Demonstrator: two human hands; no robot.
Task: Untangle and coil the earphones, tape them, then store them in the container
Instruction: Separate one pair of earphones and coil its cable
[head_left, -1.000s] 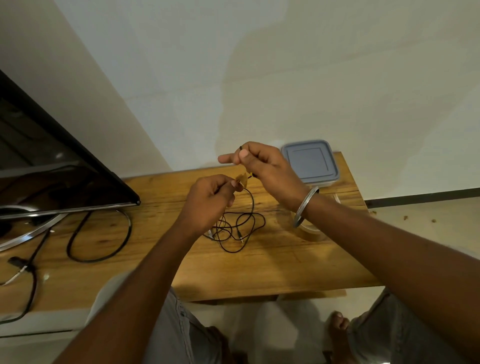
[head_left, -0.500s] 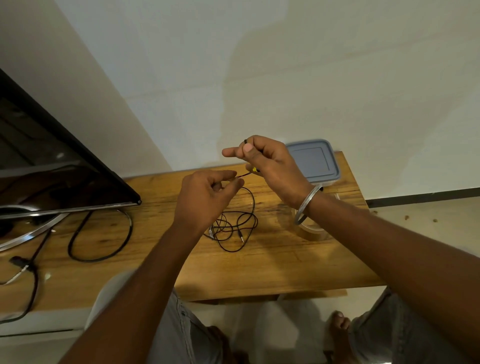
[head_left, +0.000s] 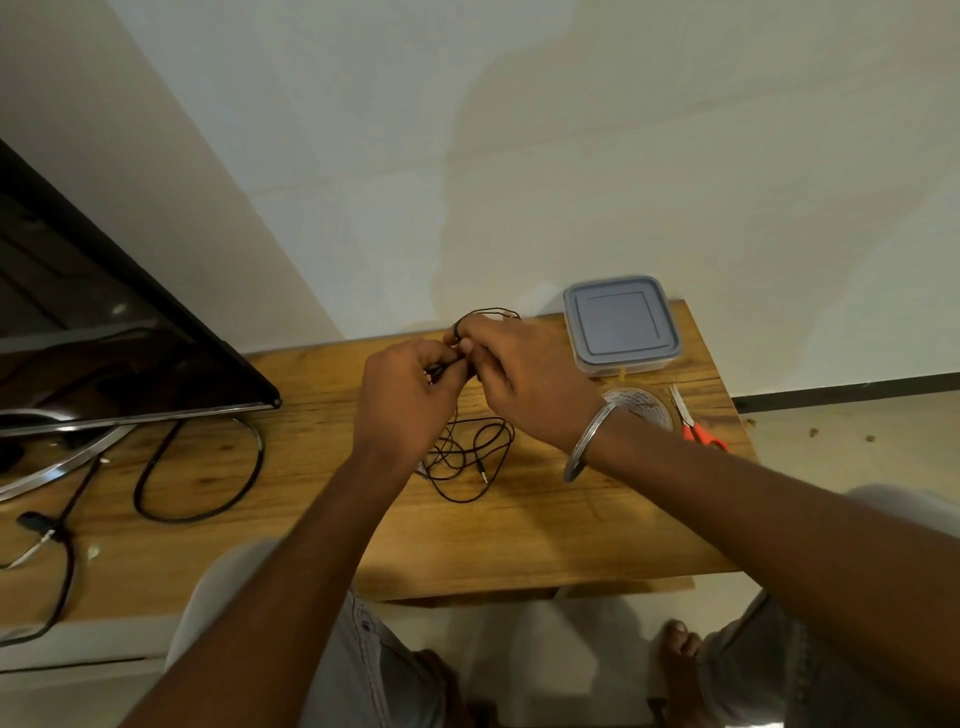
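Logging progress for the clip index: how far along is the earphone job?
Done: nothing yet. In hand: left hand and right hand pinch the earphones, a loop raised; the rest lies tangled on the table. Left: coiling, taping (tape roll, scissors lie untouched), storing; container lid is on.

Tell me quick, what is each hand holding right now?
Left hand: fingers curled, pinching the earphones cord.
Right hand: pinching the same cord, a loop over its fingers.
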